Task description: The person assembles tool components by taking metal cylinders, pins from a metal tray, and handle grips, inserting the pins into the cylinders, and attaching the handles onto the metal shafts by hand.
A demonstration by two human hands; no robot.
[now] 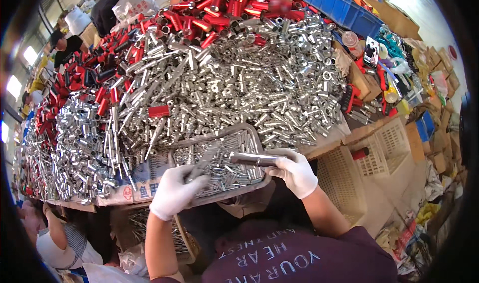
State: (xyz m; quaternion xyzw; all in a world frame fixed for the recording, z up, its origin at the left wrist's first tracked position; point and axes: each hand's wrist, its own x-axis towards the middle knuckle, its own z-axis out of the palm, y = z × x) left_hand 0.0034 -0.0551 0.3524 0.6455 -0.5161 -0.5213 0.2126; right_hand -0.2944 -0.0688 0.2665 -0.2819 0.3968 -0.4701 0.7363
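My right hand (295,173), in a white glove, grips a shiny metal tube (252,159) that points left over the tray. My left hand (178,190), also gloved in white, is at the tray's left side with its fingers curled together. A grey blur lies by its fingertips, and what they hold I cannot make out. Under both hands is a dark plastic tray (257,138) with many small metal pins and rods (232,170) in it. Past the tray rises a wide heap of silvery metal parts (234,88).
Red tubes (219,11) lie behind the metal heap, beside a blue bin (342,11). Short metal sleeves (82,138) are piled at left. White perforated crates (339,183) stand below the table's right edge. Another person (65,48) is at the far left.
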